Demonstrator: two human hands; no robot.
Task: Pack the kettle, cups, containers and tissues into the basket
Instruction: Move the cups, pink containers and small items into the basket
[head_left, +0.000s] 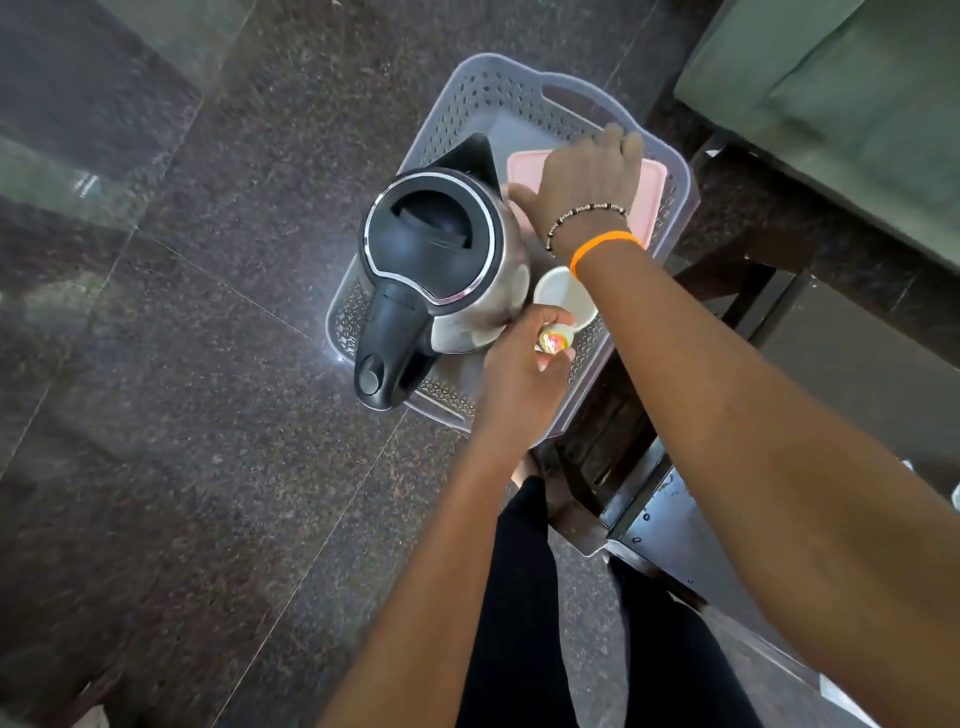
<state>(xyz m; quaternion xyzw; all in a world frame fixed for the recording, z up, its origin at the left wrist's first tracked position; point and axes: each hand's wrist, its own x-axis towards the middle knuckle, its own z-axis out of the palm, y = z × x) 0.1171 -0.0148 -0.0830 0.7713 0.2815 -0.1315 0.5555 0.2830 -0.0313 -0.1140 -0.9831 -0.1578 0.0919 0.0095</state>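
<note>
Left hand (519, 364): closed around a small cup (556, 340) with a printed side, held low inside the basket (467, 98), just beside the kettle. Right hand (582, 176): fingers spread flat on a pink container (655, 208); whether it gripped the container could not be told. Orange band (602, 247) and bead bracelet (582, 218) on the right wrist. White cup (558, 296): upright in the basket, between the two hands, partly hidden by the right forearm. Kettle (441, 260): steel body, black lid and handle, upright in the basket's left half. Basket: grey, perforated, on dark speckled floor (182, 441). Dark furniture frame (727, 270) stood just right of it.
</note>
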